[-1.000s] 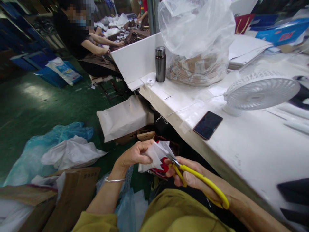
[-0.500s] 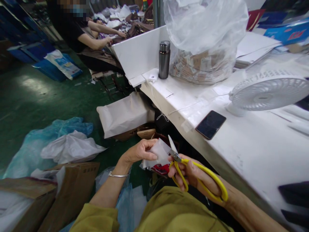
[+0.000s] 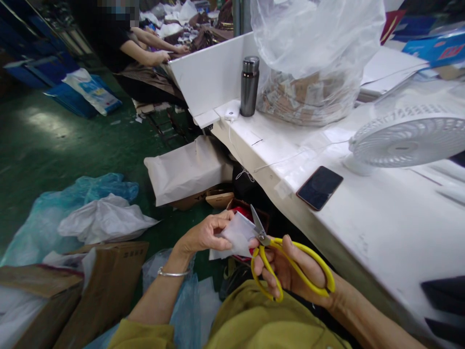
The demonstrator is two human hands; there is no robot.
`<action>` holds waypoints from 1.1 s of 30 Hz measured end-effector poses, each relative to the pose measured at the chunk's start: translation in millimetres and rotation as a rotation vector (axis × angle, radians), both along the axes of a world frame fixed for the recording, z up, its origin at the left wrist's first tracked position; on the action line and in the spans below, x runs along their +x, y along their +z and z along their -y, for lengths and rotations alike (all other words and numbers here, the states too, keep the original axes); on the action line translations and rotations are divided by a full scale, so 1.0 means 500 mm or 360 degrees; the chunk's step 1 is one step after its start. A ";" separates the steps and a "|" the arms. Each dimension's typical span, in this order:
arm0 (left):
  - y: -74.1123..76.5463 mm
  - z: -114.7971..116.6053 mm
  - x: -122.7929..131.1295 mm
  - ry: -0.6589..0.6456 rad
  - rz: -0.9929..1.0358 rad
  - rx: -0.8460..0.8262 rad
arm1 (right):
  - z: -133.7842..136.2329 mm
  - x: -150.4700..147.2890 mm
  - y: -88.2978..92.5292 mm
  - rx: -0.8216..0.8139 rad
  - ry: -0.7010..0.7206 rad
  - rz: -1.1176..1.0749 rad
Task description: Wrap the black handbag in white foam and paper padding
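My left hand (image 3: 205,234) pinches a small white paper packet (image 3: 236,236) with a bit of red showing under it, held low in front of my lap beside the table edge. My right hand (image 3: 290,271) grips yellow-handled scissors (image 3: 290,266) with fingers through the loops. The handles are spread and the short metal blades (image 3: 257,223) stand open at the packet's right edge. A silver bangle sits on my left wrist.
A white table (image 3: 381,228) runs along my right with a black phone (image 3: 319,187), a white fan (image 3: 410,138), a steel flask (image 3: 249,86) and a clear plastic bag of card pieces (image 3: 308,63). Cardboard boxes (image 3: 90,286) and plastic bags (image 3: 98,218) lie on the green floor. Another person works at the far left.
The scissors' blades, closed into the packet a second ago, have opened and their handles have spread. Both hands stay low by the table edge; the view has shifted slightly.
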State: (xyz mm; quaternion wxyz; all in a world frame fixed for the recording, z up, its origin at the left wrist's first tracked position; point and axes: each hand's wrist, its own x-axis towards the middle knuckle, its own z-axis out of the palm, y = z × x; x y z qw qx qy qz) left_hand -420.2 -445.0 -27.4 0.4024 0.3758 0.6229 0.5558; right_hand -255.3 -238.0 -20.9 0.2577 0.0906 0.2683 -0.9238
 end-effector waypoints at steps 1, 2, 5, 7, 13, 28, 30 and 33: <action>-0.002 0.004 -0.001 -0.0014 -0.0001 -0.0001 | 0.000 -0.001 0.000 -0.0016 0.0012 -0.0001; -0.003 0.008 -0.003 -0.0029 0.0001 -0.0005 | -0.001 -0.002 0.001 -0.0027 0.0031 -0.0007; -0.003 0.018 -0.005 -0.0049 -0.0005 -0.0048 | -0.004 -0.005 -0.002 -0.0017 0.0099 -0.0026; -0.004 0.022 -0.006 -0.0062 -0.0022 -0.0082 | -0.002 -0.007 -0.008 0.0022 0.0128 -0.0055; -0.017 0.031 -0.004 -0.0093 0.0064 -0.0086 | 0.013 -0.015 -0.033 0.0149 0.0113 -0.0206; -0.041 0.073 0.036 -0.0063 0.0194 -0.0244 | 0.090 -0.047 -0.053 -0.0031 0.0235 0.0213; -0.082 0.078 0.061 -0.0153 0.0153 -0.0318 | 0.082 -0.074 -0.028 -0.0038 0.0133 0.0183; -0.145 0.106 0.098 -0.0331 -0.0104 -0.0725 | 0.023 -0.128 0.045 0.0086 -0.0336 0.0011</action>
